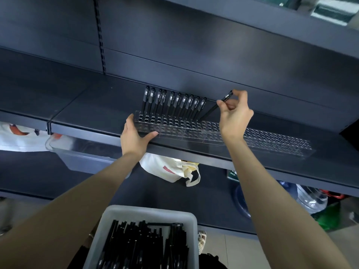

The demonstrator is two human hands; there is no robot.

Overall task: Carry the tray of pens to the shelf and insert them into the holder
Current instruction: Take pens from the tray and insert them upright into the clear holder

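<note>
Dark metal shelving (194, 45) fills the view, and we see one shelf (93, 105) at hand height. Far left, below that shelf, we note a white bag (17, 136) with red print, then a clear plastic bin (81, 154) on the lower level.

Left hand (134, 136): wide, fingers straight, thumb spread. The fingers lie against the left end of the clear acrylic pen holder (272, 140) and the thumb runs along its front edge, touching only.

The holder lies lengthwise along the shelf front, its top full of round holes. Standing pens (174, 103): we count ten or so, black, capped ends up, in the back holes of the holder's left part, leaning back a little. Below the shelf, centre, is a canvas tote bag (171, 169).

Right hand (233, 117): narrow pinch, thumb and forefinger on the cap end of one black pen (210, 110), other fingers loosely curled. That pen is tilted, its lower tip at the holder just right of the row; we cannot tell if it sits in a hole. The holder runs on rightward past the right wrist.

Bottom centre, between the person's forearms, is a grey tray (151, 209) packed with loose black pens (139, 247).
</note>
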